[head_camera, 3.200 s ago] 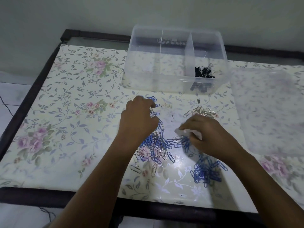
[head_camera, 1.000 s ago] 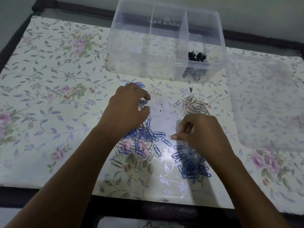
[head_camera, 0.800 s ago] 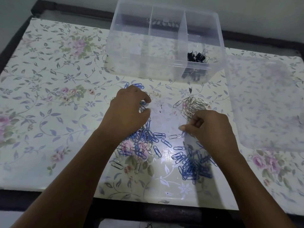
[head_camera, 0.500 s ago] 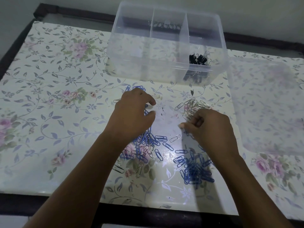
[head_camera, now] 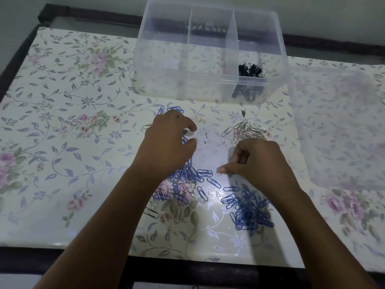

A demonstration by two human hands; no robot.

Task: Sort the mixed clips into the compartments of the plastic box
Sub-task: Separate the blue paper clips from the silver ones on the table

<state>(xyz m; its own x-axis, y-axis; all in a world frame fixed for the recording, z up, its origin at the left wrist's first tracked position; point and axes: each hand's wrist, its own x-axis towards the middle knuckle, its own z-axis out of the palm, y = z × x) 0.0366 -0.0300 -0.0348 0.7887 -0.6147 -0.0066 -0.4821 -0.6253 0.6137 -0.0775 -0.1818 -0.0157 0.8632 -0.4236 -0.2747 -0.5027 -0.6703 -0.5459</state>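
A clear plastic box [head_camera: 179, 84] with three compartments stands at the back; black binder clips [head_camera: 252, 69] lie in its right one. My left hand [head_camera: 166, 142] is curled over a mixed pile of blue and silver paper clips [head_camera: 187, 184], with blue clips showing between thumb and forefinger. My right hand [head_camera: 260, 163] has its fingers curled, and thumb and forefinger pinch something small and blurred, apparently a silver clip, just right of that pile. A silver clip pile [head_camera: 245, 130] lies beyond the right hand. Under the right wrist sits a blue clip pile [head_camera: 248, 211].
The box's translucent lid [head_camera: 337, 126] lies flat on the right of the floral tablecloth [head_camera: 62, 142]. The table's dark front edge [head_camera: 187, 270] runs close below the clips. A wall stands right behind the box.
The silver clip that lay loose by my right fingertips is gone from the cloth, and the right thumb and forefinger have closed there. My left hand stays curled on the mixed pile.
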